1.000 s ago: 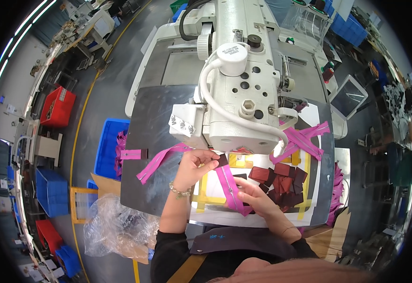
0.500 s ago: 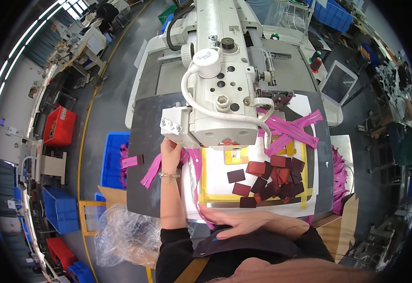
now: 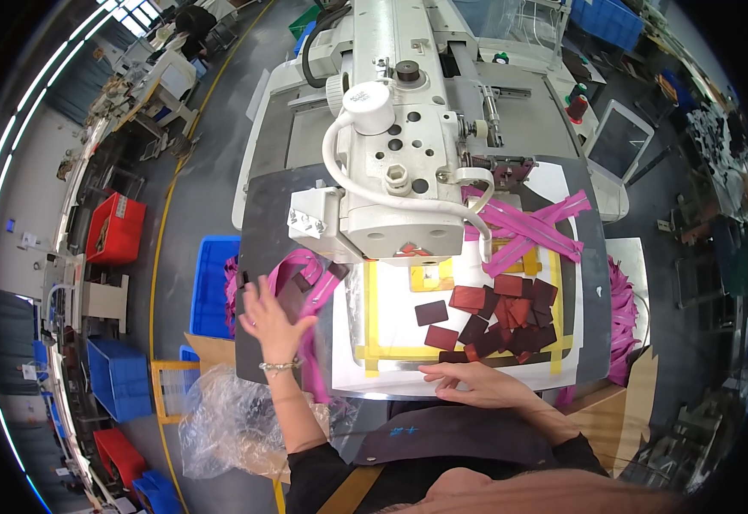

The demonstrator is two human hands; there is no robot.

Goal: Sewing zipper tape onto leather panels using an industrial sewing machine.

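My left hand [image 3: 273, 322] is open with its fingers spread, above the dark tabletop at the left, just beside a pink zipper strip [image 3: 315, 295]. That strip lies looped, with a dark patch at its upper end, and its tail hangs toward the near edge. My right hand [image 3: 481, 385] holds nothing, fingers stretched out at the near edge of a white sheet [image 3: 391, 377] framed with yellow tape. Dark red rectangular patches [image 3: 511, 321] are piled on the sheet. Behind them, several pink zipper strips [image 3: 535, 230] lie crossed. The white sewing machine head [image 3: 399, 188] overhangs the sheet.
A blue bin [image 3: 209, 276] with pink zippers stands at the left of the table. More zippers [image 3: 620, 317] hang in a bundle at the right, by a cardboard box [image 3: 613, 424]. Clear plastic wrap [image 3: 220, 428] lies at lower left. A screen [image 3: 618, 146] stands at far right.
My left hand has let go of the zipper strip by the machine head and moved left and nearer. The strip now lies left of the sheet. My right hand has come off the strip, shifting right.
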